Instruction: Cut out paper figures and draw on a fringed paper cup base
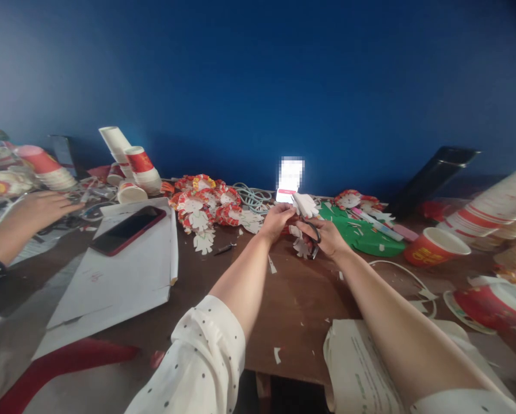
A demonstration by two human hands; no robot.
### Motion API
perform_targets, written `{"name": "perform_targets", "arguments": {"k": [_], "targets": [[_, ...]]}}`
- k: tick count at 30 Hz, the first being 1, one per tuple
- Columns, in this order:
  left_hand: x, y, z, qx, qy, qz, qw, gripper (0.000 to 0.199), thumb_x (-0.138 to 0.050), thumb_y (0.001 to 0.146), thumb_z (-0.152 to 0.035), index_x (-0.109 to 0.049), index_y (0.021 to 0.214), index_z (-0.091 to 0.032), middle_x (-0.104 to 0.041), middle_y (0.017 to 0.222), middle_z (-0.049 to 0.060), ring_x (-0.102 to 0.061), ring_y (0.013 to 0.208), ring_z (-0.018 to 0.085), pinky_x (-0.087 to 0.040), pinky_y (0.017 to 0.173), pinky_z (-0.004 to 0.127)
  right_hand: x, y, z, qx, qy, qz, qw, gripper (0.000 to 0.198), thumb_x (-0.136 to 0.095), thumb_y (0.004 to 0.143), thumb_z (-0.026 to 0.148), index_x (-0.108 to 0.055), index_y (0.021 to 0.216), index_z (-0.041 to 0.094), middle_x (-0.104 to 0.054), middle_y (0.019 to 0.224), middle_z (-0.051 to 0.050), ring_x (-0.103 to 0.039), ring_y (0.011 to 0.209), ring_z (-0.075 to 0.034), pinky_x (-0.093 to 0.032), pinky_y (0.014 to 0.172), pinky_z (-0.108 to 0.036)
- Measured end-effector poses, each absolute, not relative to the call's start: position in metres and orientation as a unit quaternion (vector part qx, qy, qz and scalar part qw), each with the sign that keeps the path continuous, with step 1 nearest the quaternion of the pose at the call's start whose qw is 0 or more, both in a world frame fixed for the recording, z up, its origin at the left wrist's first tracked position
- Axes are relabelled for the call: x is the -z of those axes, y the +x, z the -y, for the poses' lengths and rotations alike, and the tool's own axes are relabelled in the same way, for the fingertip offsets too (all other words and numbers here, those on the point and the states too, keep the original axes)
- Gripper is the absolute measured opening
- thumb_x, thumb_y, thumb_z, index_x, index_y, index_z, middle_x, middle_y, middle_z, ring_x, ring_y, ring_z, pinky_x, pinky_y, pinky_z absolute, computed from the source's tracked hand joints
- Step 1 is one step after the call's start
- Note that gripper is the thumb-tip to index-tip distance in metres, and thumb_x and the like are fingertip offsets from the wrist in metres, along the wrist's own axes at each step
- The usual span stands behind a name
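Observation:
Over the middle of the table, my right hand (329, 237) is closed round the black handles of a pair of scissors (314, 231). Close beside it, my left hand (278, 221) pinches a white paper cutout (306, 205) that looks cut from a paper cup. The scissors meet the paper between both hands; the exact spot of the blades is hidden. Below the scissors hangs or lies another white scalloped paper piece (301, 247). To the left is a pile of red and white cup cutouts (201, 201). A lit screen (289, 178), partly pixelated, stands behind my hands.
A phone (129, 230) lies on a white box lid (111, 282) at left, near another person's hand (46, 207). Green paper (361, 230) with markers, a red paper cup (436, 247), stacked cups (495, 201) and a rolled booklet (361, 362) are at right. Paper scraps litter the brown table (292, 305).

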State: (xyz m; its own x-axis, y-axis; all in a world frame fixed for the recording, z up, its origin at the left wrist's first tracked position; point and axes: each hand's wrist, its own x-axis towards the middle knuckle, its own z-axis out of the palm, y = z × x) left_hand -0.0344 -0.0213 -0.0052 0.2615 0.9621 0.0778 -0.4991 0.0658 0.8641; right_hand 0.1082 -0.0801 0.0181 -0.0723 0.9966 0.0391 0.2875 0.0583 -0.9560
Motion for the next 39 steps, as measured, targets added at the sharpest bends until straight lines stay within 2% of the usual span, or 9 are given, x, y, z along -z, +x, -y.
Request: {"name": "perform_targets", "arguments": {"k": [8,19,30,36,39], "targets": [[0.004,-0.034,0.022,-0.542,0.418,-0.280,0.673,0.030,-0.079,0.068,-0.033,-0.055,0.071,-0.016,-0.060,0.059,-0.002,-0.058,0.057,0.010,-0.047,0.063,0.024,-0.015,0.109,0.078,-0.419,-0.539,0.600,0.417,0.049,-0.078,0.063,0.065,-0.066,0.063,0.018,-0.056,0.050,-0.001,-0.049,0.041,-0.012,-0.040,0.039,-0.025],[0.004,-0.033,0.022,-0.543,0.414,-0.278,0.675,0.028,-0.078,0.069,-0.033,-0.057,0.072,-0.016,-0.060,0.060,-0.002,-0.058,0.057,0.011,-0.046,0.063,0.025,-0.018,0.108,0.079,-0.410,-0.539,0.607,0.415,0.046,-0.077,0.066,0.062,-0.064,0.060,0.018,-0.056,0.050,-0.002,-0.049,0.041,-0.012,-0.039,0.040,-0.026],[0.010,-0.032,0.015,-0.578,0.406,-0.287,0.647,0.026,-0.078,0.070,-0.032,-0.057,0.071,-0.016,-0.057,0.059,-0.003,-0.055,0.055,0.010,-0.045,0.060,0.024,-0.025,0.105,0.084,-0.412,-0.534,0.631,0.385,0.047,-0.076,0.066,0.063,-0.064,0.059,0.018,-0.062,0.058,-0.003,-0.053,0.052,-0.012,-0.042,0.049,-0.025],[0.009,-0.032,0.014,-0.582,0.397,-0.298,0.644,0.027,-0.077,0.071,-0.034,-0.057,0.071,-0.016,-0.055,0.058,-0.003,-0.053,0.054,0.009,-0.043,0.058,0.024,-0.019,0.106,0.081,-0.417,-0.543,0.610,0.399,0.047,-0.081,0.060,0.060,-0.074,0.079,0.017,-0.062,0.060,-0.001,-0.053,0.052,-0.012,-0.042,0.048,-0.024],[0.008,-0.032,0.015,-0.584,0.391,-0.296,0.647,0.026,-0.077,0.071,-0.033,-0.057,0.070,-0.016,-0.054,0.057,-0.004,-0.052,0.053,0.008,-0.042,0.058,0.024,-0.017,0.107,0.079,-0.424,-0.542,0.608,0.396,0.048,-0.080,0.062,0.059,-0.076,0.084,0.017,-0.062,0.059,-0.001,-0.053,0.051,-0.012,-0.041,0.046,-0.024]]}}
